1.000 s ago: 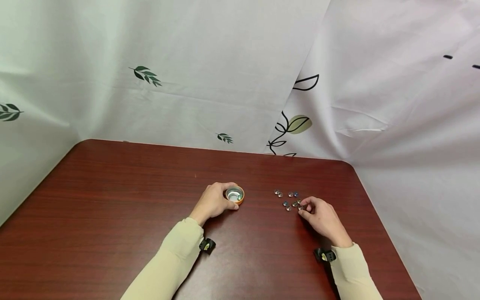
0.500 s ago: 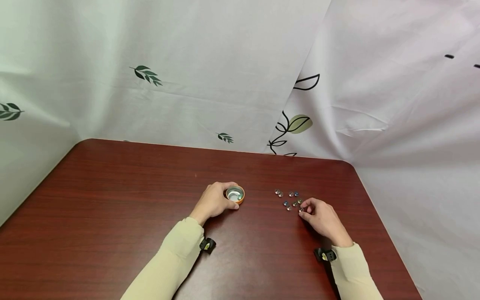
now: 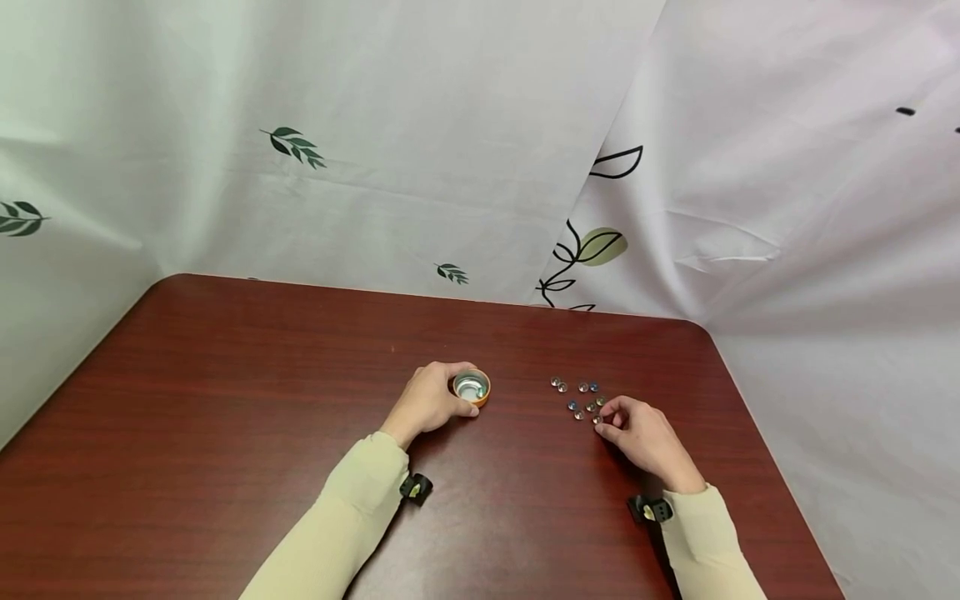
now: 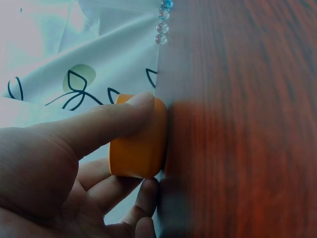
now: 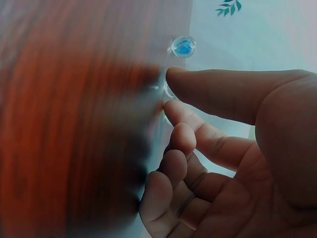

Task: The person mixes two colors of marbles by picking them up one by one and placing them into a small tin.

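Observation:
My left hand [image 3: 429, 403] grips a small round orange tin [image 4: 136, 144] by its sides, thumb on the near side and fingers on the far side. The tin stands upright on the table, its top uncovered and its inside silvery, with a greenish marble [image 3: 480, 392] in it. Over to the right, my right hand [image 3: 647, 437] has thumb and index fingertips around a clear glass marble [image 3: 597, 420] at the table surface. In the right wrist view this marble is partly hidden behind the fingertips, and the other fingers are curled.
Several loose glass marbles [image 3: 579, 415] lie left of and beyond the right hand, among them a blue marble [image 5: 184, 46]. The dark red-brown table [image 3: 262, 433] ends at a white printed curtain [image 3: 375, 167] behind and at the sides.
The right fingertips have shifted slightly, and the marble at them has moved a little toward me, then left, away from its neighbours. The left hand and tin stay in place.

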A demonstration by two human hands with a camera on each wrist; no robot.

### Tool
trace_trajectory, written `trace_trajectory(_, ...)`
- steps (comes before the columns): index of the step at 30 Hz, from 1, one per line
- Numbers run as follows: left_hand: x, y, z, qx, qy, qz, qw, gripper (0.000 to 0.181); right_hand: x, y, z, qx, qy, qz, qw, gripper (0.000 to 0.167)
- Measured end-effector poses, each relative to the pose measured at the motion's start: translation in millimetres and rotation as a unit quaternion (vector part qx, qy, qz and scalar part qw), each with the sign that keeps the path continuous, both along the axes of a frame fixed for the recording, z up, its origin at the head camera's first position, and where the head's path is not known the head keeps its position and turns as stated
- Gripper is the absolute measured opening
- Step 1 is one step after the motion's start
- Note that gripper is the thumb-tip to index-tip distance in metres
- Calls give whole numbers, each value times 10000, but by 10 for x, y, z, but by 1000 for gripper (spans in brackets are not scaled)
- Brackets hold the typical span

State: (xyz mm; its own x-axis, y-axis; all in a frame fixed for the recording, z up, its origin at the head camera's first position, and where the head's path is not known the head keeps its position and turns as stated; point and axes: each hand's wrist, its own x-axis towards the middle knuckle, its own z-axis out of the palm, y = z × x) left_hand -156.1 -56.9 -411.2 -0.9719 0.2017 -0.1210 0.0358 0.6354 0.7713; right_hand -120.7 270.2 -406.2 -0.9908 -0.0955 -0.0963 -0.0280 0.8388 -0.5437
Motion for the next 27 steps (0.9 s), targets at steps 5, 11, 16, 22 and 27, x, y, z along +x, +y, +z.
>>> trace_trajectory(5, -1, 0, 4, -8, 34, -3, 10000, 55, -15, -6, -6, 2, 55, 4, 10000, 12)
trace_trajectory(11, -1, 0, 4, -38, 35, 6, 10000, 54, -24, -17, -14, 19, 75, 10, 10000, 11)
trace_trajectory(16, -4, -1, 8, -45, 29, 12, 10000, 56, -28, -30, -11, 54, 65, 44, 10000, 10)
trace_trajectory(22, 2, -1, 9, -16, 2, 3, 10000, 58, -17, -27, 6, 86, 87, 62, 9999, 9)
trace_trajectory(27, 10, -3, 14, -1, -7, 5, 10000, 59, 2, -18, 34, 106, 135, 86, 9998, 9)
